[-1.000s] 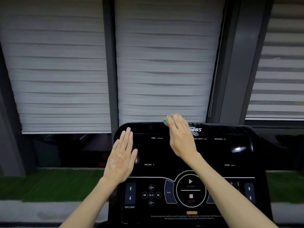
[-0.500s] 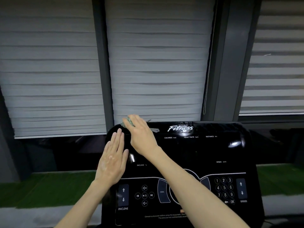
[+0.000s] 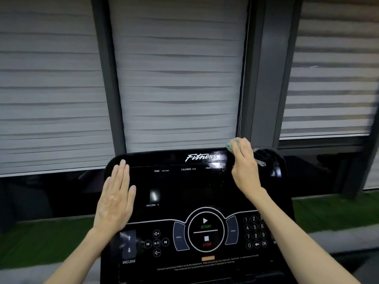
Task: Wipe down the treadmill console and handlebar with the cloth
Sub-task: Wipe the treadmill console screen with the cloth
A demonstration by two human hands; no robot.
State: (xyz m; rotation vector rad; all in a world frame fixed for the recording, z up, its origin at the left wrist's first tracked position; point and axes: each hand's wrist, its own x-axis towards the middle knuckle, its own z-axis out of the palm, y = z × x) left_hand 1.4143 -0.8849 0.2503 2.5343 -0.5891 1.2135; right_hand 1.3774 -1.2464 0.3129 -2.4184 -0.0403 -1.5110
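The glossy black treadmill console (image 3: 184, 187) fills the lower middle, with a "Fitness" logo along its top and START/STOP buttons below. My right hand (image 3: 245, 165) holds a small green cloth (image 3: 232, 145) against the console's top edge, right of the logo. Most of the cloth is hidden under the fingers, and a patterned bit shows at the hand's right side. My left hand (image 3: 115, 198) rests flat, fingers straight, on the console's left edge above the INCLINE buttons. No handlebar is in view.
Grey pleated blinds (image 3: 178, 78) between dark window frames hang right behind the console. A thin blind cord (image 3: 242, 89) drops near my right hand. Green turf (image 3: 30, 242) and a pale kerb lie on the floor to either side.
My right hand slid the cloth along the console's top edge, from near the middle to the left corner, then across to the right of the logo. My left hand stayed flat in place.
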